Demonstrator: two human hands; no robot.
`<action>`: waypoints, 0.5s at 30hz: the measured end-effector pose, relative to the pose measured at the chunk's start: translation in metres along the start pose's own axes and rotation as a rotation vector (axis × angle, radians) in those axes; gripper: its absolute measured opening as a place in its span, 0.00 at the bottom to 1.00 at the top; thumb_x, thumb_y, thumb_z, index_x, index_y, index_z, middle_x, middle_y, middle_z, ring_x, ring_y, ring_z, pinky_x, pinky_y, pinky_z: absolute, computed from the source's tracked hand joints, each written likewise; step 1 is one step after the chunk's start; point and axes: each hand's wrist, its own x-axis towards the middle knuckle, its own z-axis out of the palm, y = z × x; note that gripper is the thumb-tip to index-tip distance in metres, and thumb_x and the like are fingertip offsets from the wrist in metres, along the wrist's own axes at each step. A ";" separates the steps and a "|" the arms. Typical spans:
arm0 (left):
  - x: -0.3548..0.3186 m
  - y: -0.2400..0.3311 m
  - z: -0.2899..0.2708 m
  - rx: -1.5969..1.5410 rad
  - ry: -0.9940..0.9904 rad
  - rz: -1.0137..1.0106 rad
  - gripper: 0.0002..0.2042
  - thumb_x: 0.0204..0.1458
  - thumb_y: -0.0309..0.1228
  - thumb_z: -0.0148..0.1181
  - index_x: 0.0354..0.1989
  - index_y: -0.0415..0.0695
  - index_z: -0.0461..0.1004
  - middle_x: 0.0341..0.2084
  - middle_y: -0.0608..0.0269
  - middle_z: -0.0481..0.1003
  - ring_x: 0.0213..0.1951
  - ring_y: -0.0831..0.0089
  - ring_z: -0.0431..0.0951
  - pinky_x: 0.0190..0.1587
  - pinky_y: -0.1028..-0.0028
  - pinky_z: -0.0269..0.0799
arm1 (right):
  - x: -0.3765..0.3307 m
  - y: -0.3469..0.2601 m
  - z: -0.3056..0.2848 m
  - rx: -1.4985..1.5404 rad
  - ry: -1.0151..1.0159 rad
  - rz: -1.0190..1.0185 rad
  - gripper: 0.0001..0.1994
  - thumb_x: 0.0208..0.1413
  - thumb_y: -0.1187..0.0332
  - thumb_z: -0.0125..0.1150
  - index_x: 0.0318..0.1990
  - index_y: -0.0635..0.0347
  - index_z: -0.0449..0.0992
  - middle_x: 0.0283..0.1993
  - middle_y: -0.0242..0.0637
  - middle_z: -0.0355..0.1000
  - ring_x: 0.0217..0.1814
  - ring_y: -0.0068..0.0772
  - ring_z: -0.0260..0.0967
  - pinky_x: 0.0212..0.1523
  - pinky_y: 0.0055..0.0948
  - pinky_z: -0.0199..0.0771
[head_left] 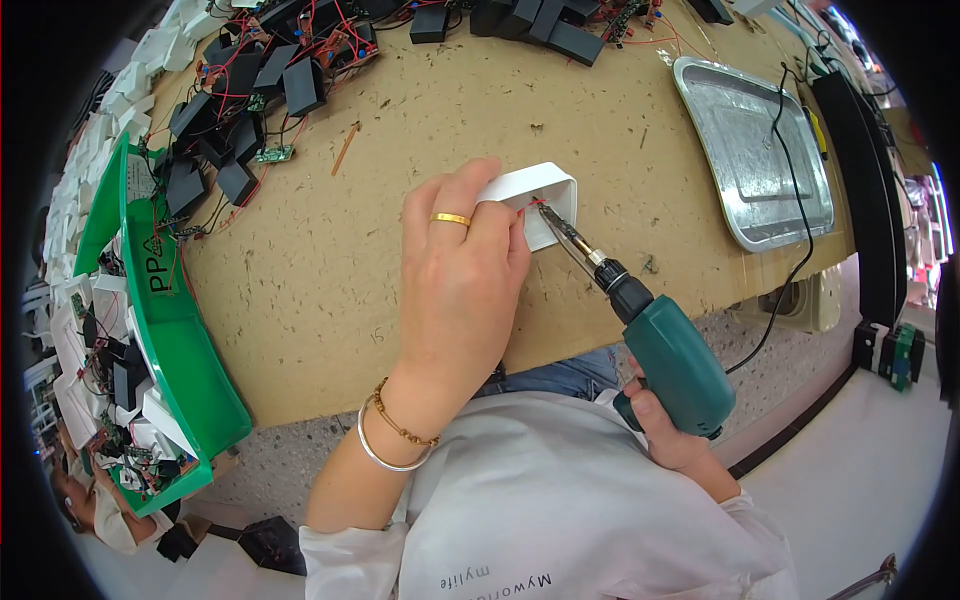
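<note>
My left hand (460, 260) has its fingers closed round a white plastic housing (530, 182), held over the table with its hollow side facing right. Short red wires (538, 203) show inside it. In my right hand (665, 430) is a green soldering gun (680, 360), gripped by its handle. Its metal tip (565, 230) reaches into the housing by the red wires. Whether the tip touches them is too small to tell.
A brown board-covered table (340, 270) lies below. Black cases (300, 85) with red wires and circuit boards are heaped at the far left. A green crate (170, 330) full of parts stands left, a metal tray (745, 150) right. A black cord (800, 265) trails from the gun.
</note>
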 end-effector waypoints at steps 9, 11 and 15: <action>0.000 0.000 -0.001 0.005 -0.002 0.002 0.08 0.40 0.19 0.61 0.30 0.34 0.72 0.44 0.56 0.70 0.46 0.53 0.68 0.45 0.64 0.71 | 0.003 -0.005 0.003 0.062 0.036 -0.015 0.33 0.50 0.62 0.65 0.59 0.76 0.60 0.32 0.35 0.73 0.30 0.19 0.68 0.39 0.22 0.70; 0.000 0.000 -0.001 0.002 -0.003 0.003 0.07 0.40 0.19 0.61 0.30 0.35 0.72 0.44 0.56 0.70 0.45 0.53 0.68 0.45 0.64 0.71 | 0.002 -0.001 0.001 0.014 0.015 -0.031 0.34 0.50 0.63 0.65 0.59 0.76 0.59 0.32 0.34 0.73 0.30 0.19 0.68 0.39 0.22 0.69; 0.000 0.000 0.000 0.001 -0.003 0.010 0.07 0.40 0.19 0.62 0.29 0.35 0.72 0.44 0.56 0.70 0.45 0.53 0.68 0.44 0.64 0.71 | 0.003 -0.005 0.005 0.109 0.053 0.003 0.33 0.51 0.63 0.65 0.59 0.76 0.59 0.30 0.33 0.72 0.30 0.19 0.68 0.39 0.22 0.69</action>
